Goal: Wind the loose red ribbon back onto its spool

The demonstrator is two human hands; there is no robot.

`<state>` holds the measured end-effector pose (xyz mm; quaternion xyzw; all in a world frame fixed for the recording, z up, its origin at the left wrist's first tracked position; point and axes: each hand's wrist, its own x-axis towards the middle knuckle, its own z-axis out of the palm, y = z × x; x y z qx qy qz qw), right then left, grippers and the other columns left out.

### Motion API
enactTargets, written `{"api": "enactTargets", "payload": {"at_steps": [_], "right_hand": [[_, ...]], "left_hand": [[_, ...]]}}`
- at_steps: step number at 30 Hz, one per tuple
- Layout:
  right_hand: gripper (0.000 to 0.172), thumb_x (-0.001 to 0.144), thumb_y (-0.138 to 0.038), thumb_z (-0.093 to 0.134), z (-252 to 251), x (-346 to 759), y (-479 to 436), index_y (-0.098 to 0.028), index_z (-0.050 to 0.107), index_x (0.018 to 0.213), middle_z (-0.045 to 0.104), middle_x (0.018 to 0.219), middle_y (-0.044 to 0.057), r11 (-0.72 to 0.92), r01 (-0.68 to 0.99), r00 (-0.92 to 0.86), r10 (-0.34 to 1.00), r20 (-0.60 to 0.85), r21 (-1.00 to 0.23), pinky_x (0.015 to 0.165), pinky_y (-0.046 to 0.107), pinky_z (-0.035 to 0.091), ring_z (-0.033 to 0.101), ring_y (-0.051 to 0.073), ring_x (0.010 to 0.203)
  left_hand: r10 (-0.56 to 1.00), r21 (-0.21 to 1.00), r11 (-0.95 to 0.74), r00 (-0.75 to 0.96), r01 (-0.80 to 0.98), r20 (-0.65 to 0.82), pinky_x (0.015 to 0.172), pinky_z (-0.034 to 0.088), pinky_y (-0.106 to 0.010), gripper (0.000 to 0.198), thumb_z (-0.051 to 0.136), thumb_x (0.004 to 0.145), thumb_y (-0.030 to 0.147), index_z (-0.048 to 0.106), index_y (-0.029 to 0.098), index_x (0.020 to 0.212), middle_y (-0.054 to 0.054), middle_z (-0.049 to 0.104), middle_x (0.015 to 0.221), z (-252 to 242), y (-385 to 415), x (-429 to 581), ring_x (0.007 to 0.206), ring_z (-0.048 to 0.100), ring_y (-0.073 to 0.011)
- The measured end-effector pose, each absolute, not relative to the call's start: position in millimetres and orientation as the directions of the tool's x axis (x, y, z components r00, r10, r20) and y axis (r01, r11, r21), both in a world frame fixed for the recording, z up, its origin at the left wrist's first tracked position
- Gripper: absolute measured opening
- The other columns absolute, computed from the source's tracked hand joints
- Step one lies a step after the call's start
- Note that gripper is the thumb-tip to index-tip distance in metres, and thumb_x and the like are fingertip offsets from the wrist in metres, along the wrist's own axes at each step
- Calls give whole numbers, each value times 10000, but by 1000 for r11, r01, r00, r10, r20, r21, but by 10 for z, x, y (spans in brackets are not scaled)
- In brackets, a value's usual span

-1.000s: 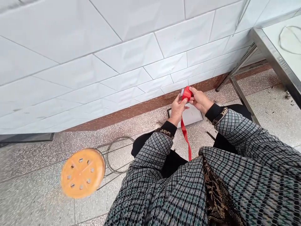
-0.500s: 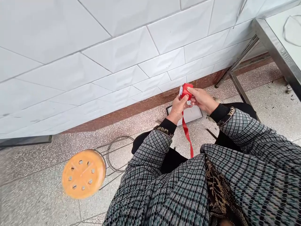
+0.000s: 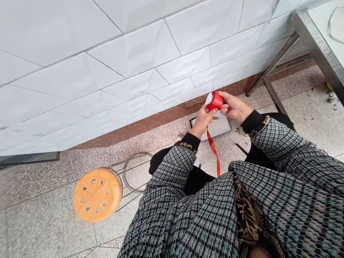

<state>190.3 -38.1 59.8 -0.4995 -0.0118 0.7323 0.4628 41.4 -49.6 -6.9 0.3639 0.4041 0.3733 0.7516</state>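
A spool of red ribbon (image 3: 215, 101) with a white end disc is held between both hands, over the floor near the wall. My left hand (image 3: 203, 120) grips it from below on the left, thumb on the ribbon. My right hand (image 3: 234, 105) has its fingers round the right end of the spool. From my left hand a loose strip of red ribbon (image 3: 213, 148) hangs twisted down toward my lap. Behind the hands a white flat box with a dark edge (image 3: 220, 126) lies on the floor, partly covered by them.
An orange round stool (image 3: 97, 194) with metal legs lies on its side at lower left. A metal-framed table (image 3: 319, 46) stands at upper right. The white tiled wall (image 3: 142, 50) runs across the front. A dark flat object (image 3: 32, 158) lies at far left.
The spool has turned in my hands so more of its white end disc shows. My right thumb has moved from the front of the ribbon to the spool's right end.
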Motion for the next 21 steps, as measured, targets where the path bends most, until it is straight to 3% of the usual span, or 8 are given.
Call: {"api": "enactTargets", "payload": {"at_steps": [5, 10, 13, 16, 21], "right_hand": [[256, 1087, -220, 539, 602, 1907, -418, -162, 585, 842, 467, 550, -65, -622, -653, -152, 666, -731, -431, 307, 127, 206, 178, 11, 363], [272, 1047, -285, 664, 614, 1715, -578, -172, 605, 806, 440, 521, -71, -525, -556, -66, 800, -596, -644, 367, 148, 344, 309, 48, 396], [339, 1064, -251, 632, 621, 1676, -590, -168, 568, 742, 408, 490, -77, -505, -480, 21, 811, -584, -718, 369, 151, 329, 303, 46, 390], [351, 1106, -213, 529, 634, 1721, -530, -178, 532, 757, 380, 483, -90, -490, -533, 76, 784, -616, -690, 359, 144, 294, 265, 37, 369], [265, 1110, -205, 497, 632, 1793, -452, -182, 539, 850, 411, 502, -97, -542, -641, 21, 695, -719, -543, 338, 121, 259, 226, 20, 340]], "left_hand": [[865, 847, 435, 403, -305, -299, 673, 632, -320, 640, 995, 633, 442, 666, 215, 1132, 58, 599, 727, -108, -515, 353, 563, 521, -71], [860, 827, 484, 330, -288, -389, 682, 628, -316, 494, 903, 753, 549, 657, 206, 1012, 106, 454, 567, -156, -531, 364, 454, 379, -41], [848, 822, 497, 356, -278, -392, 701, 643, -326, 507, 887, 751, 593, 673, 204, 997, 128, 395, 511, -161, -535, 373, 424, 321, -32], [845, 822, 491, 389, -288, -368, 709, 644, -325, 519, 903, 752, 538, 694, 195, 1080, 125, 452, 545, -151, -531, 374, 424, 314, -23], [865, 860, 455, 344, -229, -366, 703, 637, -312, 456, 908, 772, 404, 697, 175, 1106, 36, 672, 782, -167, -501, 376, 466, 401, -10]]}}
